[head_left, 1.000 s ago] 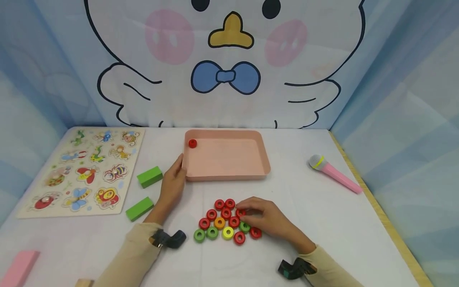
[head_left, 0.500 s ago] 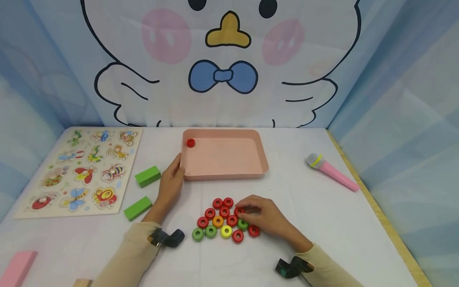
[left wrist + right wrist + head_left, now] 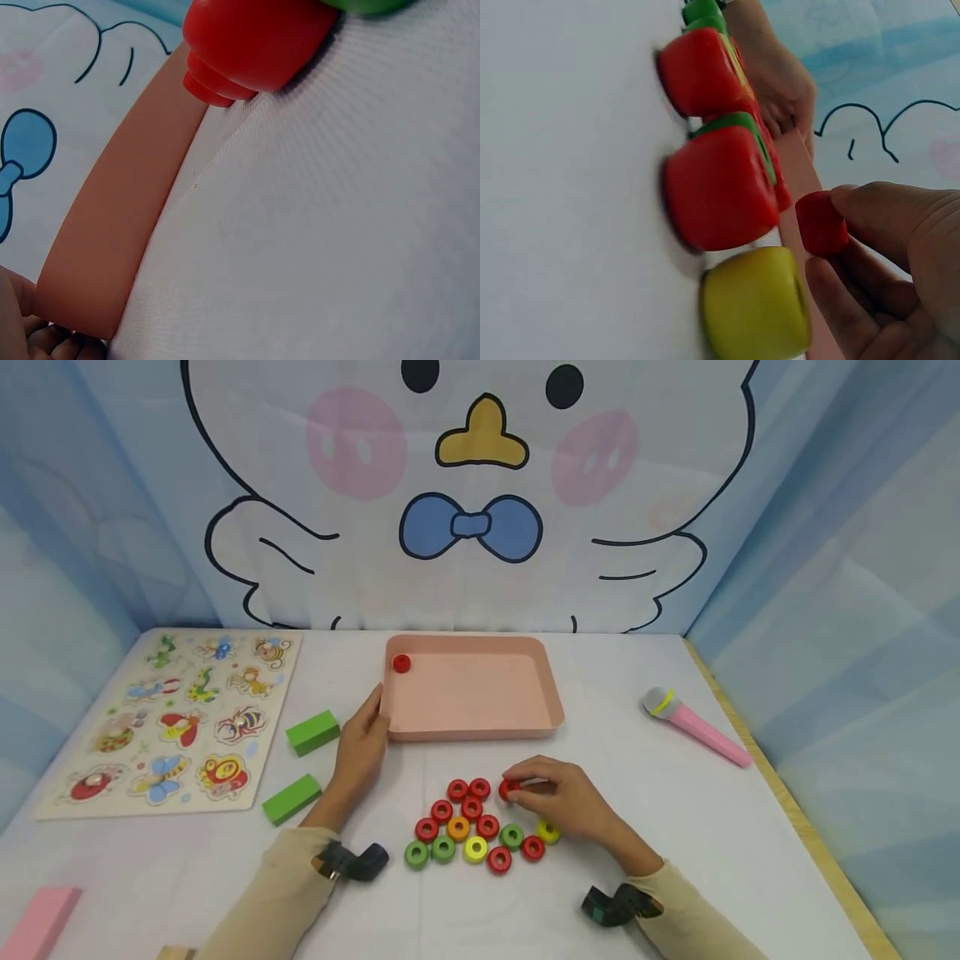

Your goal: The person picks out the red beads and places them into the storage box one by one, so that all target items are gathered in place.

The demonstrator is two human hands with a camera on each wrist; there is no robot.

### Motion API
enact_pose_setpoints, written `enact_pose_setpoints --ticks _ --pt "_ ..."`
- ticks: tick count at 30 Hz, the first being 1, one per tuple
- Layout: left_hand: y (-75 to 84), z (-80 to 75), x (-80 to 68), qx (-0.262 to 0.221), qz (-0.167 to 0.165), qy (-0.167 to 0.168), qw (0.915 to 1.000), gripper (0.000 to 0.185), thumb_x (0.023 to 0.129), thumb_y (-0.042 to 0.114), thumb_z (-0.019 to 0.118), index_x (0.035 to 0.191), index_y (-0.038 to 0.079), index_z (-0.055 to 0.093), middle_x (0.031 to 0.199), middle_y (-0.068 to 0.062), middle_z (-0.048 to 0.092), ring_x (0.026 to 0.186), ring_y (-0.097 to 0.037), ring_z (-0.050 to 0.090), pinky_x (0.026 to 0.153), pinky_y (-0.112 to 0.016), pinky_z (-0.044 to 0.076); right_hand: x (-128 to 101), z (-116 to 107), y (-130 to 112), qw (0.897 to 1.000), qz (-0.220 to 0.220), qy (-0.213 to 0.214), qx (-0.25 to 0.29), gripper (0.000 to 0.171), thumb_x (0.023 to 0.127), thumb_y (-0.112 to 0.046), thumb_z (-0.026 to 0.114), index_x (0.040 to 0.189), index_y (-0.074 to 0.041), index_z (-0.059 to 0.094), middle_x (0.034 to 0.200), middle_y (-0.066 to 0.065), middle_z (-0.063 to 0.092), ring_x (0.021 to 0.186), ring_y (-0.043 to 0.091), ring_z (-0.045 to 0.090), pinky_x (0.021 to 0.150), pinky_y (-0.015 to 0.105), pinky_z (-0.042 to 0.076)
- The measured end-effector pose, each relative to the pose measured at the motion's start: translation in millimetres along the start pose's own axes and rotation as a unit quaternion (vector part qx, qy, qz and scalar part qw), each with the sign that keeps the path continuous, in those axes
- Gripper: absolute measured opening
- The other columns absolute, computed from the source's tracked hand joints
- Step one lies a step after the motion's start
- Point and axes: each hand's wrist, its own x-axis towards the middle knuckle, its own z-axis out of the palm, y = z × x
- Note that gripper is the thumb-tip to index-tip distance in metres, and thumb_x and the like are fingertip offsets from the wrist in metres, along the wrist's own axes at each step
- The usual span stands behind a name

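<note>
Between thumb and fingers, my right hand pinches a red ring bead, at the back right of a group of beads. That group holds several red beads, plus green beads, yellow beads and an orange bead. My left hand grips the left side of a pink tray; its fingers curl at the tray's corner in the left wrist view. One red bead lies in the tray's back left corner.
Left of the left hand lie two green blocks and an insect puzzle board. A pink toy microphone lies to the right. At the near left are a pink block and part of a wooden piece.
My right hand has drawn the red bead slightly up and away from the group, uncovering a yellow bead at the right. The left hand stays at the tray.
</note>
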Motion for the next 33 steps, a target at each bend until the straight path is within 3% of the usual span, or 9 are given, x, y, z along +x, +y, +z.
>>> enact_pose_setpoints --ticks 7,14,21,24,33 --pt "-4.6 1.5 0.7 -0.013 -0.003 -0.002 0.9999 0.053 0.103 0.015 0.038 0.156 0.009 0.027 0.159 -0.002 0.027 0.145 -0.016 0.022 0.117 -0.033 0.022 47.8 -17.7 -8.3 0.999 -0.037 -0.016 -0.006 0.030 0.091 -0.011 0.070 0.120 -0.002 0.069 0.114 0.006 0.067 0.106 0.022 0.063 0.089 0.029 0.054" --pt "-5.0 1.0 2.8 -0.015 0.000 0.005 0.9999 0.053 0.104 0.015 0.039 0.156 0.011 0.028 0.158 -0.001 0.027 0.144 -0.014 0.023 0.116 -0.031 0.025 120.0 -33.5 -16.1 0.999 -0.045 -0.003 -0.011 0.029 0.092 -0.011 0.069 0.120 -0.002 0.069 0.113 0.006 0.068 0.103 0.020 0.064 0.089 0.032 0.055" --pt "-5.8 0.6 4.3 -0.017 0.001 0.013 0.9998 0.053 0.103 0.013 0.040 0.155 0.010 0.030 0.157 -0.004 0.031 0.144 -0.018 0.025 0.117 -0.034 0.024 184.1 -34.6 -16.2 0.999 0.013 -0.006 -0.053 0.033 0.092 -0.029 0.070 0.122 -0.015 0.071 0.113 -0.002 0.068 0.105 0.017 0.060 0.089 0.031 0.054" --pt "-6.3 1.1 4.5 -0.014 0.001 0.016 0.9998 0.054 0.102 0.013 0.040 0.155 0.010 0.031 0.156 -0.004 0.032 0.144 -0.018 0.027 0.117 -0.034 0.023 204.8 -33.6 -13.8 0.999 0.026 -0.009 -0.047 0.033 0.092 -0.028 0.070 0.121 -0.014 0.071 0.115 0.000 0.067 0.105 0.018 0.059 0.090 0.031 0.053" --pt "-8.4 0.6 5.9 -0.020 0.010 0.020 0.9996 0.055 0.100 0.011 0.041 0.154 0.009 0.032 0.156 -0.003 0.033 0.143 -0.018 0.027 0.117 -0.033 0.023 237.5 -19.5 4.5 0.998 0.059 -0.016 -0.032 0.033 0.092 -0.025 0.070 0.122 -0.013 0.071 0.114 0.002 0.066 0.102 0.021 0.058 0.087 0.030 0.053"
